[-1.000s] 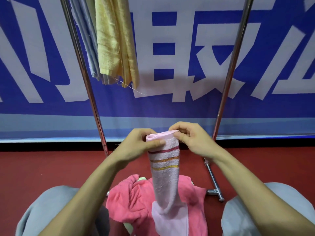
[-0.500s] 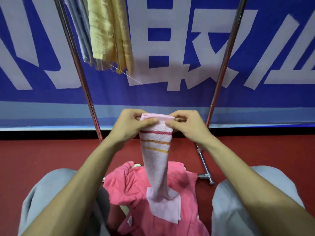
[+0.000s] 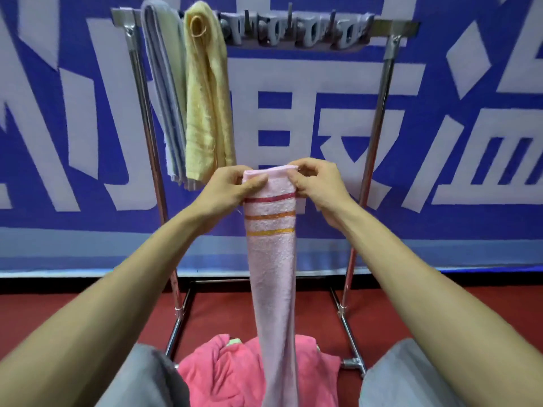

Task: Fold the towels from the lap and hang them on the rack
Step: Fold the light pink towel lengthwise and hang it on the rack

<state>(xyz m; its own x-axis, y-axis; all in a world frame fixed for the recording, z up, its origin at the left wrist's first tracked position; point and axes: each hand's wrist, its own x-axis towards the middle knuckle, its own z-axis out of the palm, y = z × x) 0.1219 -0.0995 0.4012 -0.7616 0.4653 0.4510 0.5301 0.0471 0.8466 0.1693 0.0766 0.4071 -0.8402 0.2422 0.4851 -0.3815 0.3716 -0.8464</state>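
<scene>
Both hands pinch the top corners of a pale pink terry towel [image 3: 271,259] with red, orange and yellow stripes, the left hand [image 3: 232,189] and right hand [image 3: 318,186] level. It hangs long and narrow, straight down to the lap. The steel rack's top bar [image 3: 388,24] lies above and beyond, free to the right of the yellow towel [image 3: 205,107].

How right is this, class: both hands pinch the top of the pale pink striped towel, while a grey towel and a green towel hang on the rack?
Not quite. The head view shows a yellow towel, not green, beside the grey towel on the rack. The left hand and right hand do pinch the top of the pale pink striped towel.
</scene>
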